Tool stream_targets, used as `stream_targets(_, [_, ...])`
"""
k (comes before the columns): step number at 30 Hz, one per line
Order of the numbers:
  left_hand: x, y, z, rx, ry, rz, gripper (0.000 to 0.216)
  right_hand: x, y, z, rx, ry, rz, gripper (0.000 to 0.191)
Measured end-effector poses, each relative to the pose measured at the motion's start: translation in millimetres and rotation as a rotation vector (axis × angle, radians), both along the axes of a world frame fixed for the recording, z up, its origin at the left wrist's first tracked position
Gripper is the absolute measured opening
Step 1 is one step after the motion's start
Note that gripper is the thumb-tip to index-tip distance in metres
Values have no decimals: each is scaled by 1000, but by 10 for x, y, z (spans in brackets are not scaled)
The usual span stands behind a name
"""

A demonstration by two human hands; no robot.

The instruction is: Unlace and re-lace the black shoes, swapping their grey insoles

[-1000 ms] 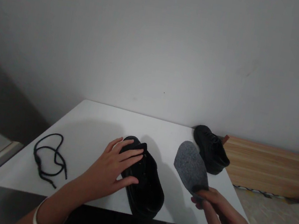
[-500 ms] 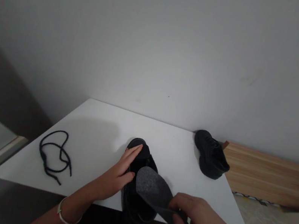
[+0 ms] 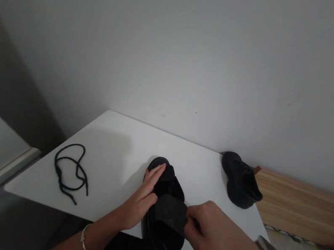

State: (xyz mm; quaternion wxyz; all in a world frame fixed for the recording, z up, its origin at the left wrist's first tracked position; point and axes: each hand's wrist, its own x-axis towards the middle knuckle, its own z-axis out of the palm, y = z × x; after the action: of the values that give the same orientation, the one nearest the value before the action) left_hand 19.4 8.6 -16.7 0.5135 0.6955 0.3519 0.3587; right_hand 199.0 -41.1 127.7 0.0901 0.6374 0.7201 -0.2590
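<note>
A black shoe (image 3: pixel 170 175) without visible laces sits at the table's front edge, its toe pointing toward the wall. My left hand (image 3: pixel 140 203) grips its left side, fingers lying over the tongue area and thumb at the opening. In the pinched fingers of my right hand (image 3: pixel 211 230) is the edge of a dark insole (image 3: pixel 170 207). This insole is bent over the shoe opening, and its far end reaches inside, where I cannot see it. Left of my left hand, a black shoelace (image 3: pixel 70 188) lies in loose loops.
A second black shoe (image 3: pixel 241 181), laced, stands at the right rear of the white table (image 3: pixel 119 142). A grey wall (image 3: pixel 178 58) rises behind. Beyond the table's right edge is a wood-grain board (image 3: pixel 303 207).
My right hand has moved forward and turned over, taking the insole toward the shoe opening. The insole's lighter grey face no longer shows. My left hand stays on the shoe.
</note>
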Motion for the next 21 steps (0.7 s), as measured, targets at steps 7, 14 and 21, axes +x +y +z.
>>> stream_targets(7, [46,-6,-21,-14,-26,22,77,-203,150,-211,128,-94,29,28])
stream_targets(14, [38,-2,6,0,-11,10,76,-396,127,-584,230,-12,29,25])
stream_targets(21, [37,4,-41,20,-42,8,76,-494,132,-641,122,-52,84,34])
